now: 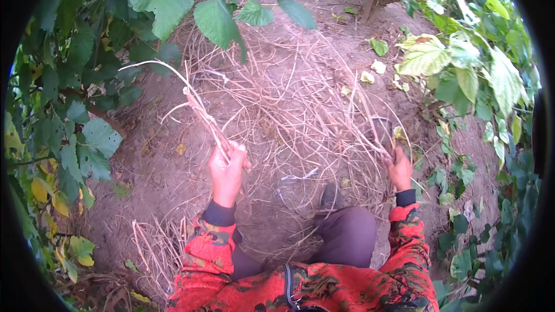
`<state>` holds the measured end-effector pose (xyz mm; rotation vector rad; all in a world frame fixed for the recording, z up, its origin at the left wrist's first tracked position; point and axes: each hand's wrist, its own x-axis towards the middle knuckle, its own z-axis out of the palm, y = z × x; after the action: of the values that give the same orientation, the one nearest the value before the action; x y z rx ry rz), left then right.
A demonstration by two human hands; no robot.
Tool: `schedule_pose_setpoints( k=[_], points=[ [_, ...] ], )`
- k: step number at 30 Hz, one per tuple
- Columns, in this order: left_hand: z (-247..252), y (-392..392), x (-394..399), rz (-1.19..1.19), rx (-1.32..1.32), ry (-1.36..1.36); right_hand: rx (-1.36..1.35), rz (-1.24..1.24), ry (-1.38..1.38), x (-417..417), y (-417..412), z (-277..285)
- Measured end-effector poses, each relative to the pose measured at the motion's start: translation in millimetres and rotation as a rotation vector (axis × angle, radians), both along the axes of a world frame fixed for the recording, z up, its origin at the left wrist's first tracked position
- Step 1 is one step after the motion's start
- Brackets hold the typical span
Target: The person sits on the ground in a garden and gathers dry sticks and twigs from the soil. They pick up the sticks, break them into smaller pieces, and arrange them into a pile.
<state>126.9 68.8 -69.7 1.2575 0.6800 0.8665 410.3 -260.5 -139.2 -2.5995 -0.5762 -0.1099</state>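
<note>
My left hand (226, 175) is closed around a small bunch of dry, stripped stems (204, 115), which points up and to the left with a pale bent end. Off to the right, my right hand (398, 170) grips a few long thin stems (376, 149) at the edge of a loose pile. That tangled pile of dry stems (286, 104) spreads over the soil in front of me. A strip of whitish twine or plastic (300, 177) lies on the ground between my hands, near my shoe (330, 196).
Leafy green branches (162, 2) overhang from the upper left. More broad-leaved bushes (468, 65) line the right side, some leaves pale or yellow. Another heap of cut stems (158, 242) lies by my left sleeve. Fallen leaves (367, 77) dot the bare soil (147, 173).
</note>
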Motion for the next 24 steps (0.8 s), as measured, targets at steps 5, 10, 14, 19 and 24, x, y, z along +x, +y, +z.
schedule_pose_setpoints(
  k=[5,10,14,19,24],
  points=[
    [9,-11,0,-0.068,0.110,0.035,0.227,-0.101,-0.040,-7,-66,46],
    [-4,-12,3,-0.106,0.147,-0.041,0.496,0.053,-0.121,-25,-62,73],
    [3,-21,1,-0.174,0.135,-0.071,0.752,0.179,0.091,-36,-10,109],
    [-5,-31,11,-0.333,0.143,-0.103,1.230,0.337,0.226,-41,75,136],
    [-2,-31,11,-0.382,0.160,-0.108,1.353,0.411,0.469,-74,170,130]
  ],
)
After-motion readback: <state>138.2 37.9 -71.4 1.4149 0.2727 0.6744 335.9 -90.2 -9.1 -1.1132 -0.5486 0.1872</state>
